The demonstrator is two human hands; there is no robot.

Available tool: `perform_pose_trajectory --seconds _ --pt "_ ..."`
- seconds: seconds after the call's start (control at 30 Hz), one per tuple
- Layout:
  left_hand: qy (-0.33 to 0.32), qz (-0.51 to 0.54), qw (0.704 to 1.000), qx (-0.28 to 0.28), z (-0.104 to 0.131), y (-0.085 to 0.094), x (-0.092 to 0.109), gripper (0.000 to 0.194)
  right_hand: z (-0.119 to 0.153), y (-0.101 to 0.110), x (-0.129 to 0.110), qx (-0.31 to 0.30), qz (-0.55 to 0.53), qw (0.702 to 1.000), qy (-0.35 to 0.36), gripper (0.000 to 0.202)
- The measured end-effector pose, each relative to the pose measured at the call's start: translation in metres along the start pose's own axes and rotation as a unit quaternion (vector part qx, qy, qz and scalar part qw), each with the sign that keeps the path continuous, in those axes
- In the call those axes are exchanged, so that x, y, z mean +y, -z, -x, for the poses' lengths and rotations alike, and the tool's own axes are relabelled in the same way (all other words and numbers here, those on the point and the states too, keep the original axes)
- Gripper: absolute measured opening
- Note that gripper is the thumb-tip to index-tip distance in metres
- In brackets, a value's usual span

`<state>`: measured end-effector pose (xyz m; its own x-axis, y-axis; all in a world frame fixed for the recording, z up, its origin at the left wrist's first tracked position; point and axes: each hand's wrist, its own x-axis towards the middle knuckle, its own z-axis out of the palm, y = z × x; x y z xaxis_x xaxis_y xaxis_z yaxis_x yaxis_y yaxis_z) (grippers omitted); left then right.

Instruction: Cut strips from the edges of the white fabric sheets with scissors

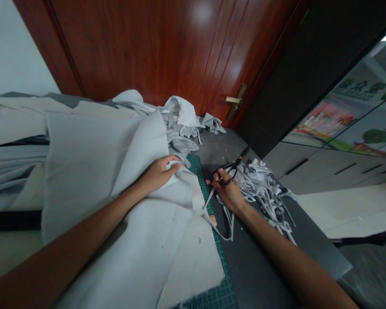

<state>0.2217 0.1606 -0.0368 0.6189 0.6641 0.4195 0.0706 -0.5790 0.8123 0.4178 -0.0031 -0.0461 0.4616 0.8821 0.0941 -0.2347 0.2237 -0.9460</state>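
Observation:
My left hand (pixel 162 171) is closed on a fold of light grey fabric (pixel 141 141), with the thumb on top. The sheet is large and drapes over the table towards me, partly hidden under my forearm. My right hand (pixel 227 189) is shut around the handles of black scissors (pixel 243 153), whose blades point away and to the right. A thin grey fabric strip (pixel 230 225) hangs in a loop at the same hand; whether the fingers pinch it is hard to tell. Beneath the sheet lies a cream fabric piece (pixel 196 253) on a green cutting mat (pixel 223 266).
Cut strips (pixel 263 184) lie heaped right of my right hand on the dark tabletop (pixel 254 262). Crumpled scraps (pixel 180 111) sit at the back, before a wooden door (pixel 141 47) with a brass handle (pixel 236 101). Stacked fabric (pixel 16 167) is at the left.

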Motion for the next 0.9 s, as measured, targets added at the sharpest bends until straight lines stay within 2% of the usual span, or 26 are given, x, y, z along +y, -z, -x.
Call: perform_pose_trajectory --seconds 0.4,0.67,0.9 --pt "0.01 0.025 1.0 -0.01 0.003 -0.001 -0.002 0.033 -0.011 0.019 0.005 0.053 -0.007 0.998 0.026 0.049" --pt "0.03 0.035 0.999 0.024 0.002 -0.005 -0.007 0.032 -0.004 0.009 0.003 0.068 0.034 0.996 0.037 0.045" --pt "0.06 0.041 0.996 0.05 0.004 -0.002 -0.003 0.031 0.01 -0.002 0.011 0.052 0.129 0.988 0.06 0.049"
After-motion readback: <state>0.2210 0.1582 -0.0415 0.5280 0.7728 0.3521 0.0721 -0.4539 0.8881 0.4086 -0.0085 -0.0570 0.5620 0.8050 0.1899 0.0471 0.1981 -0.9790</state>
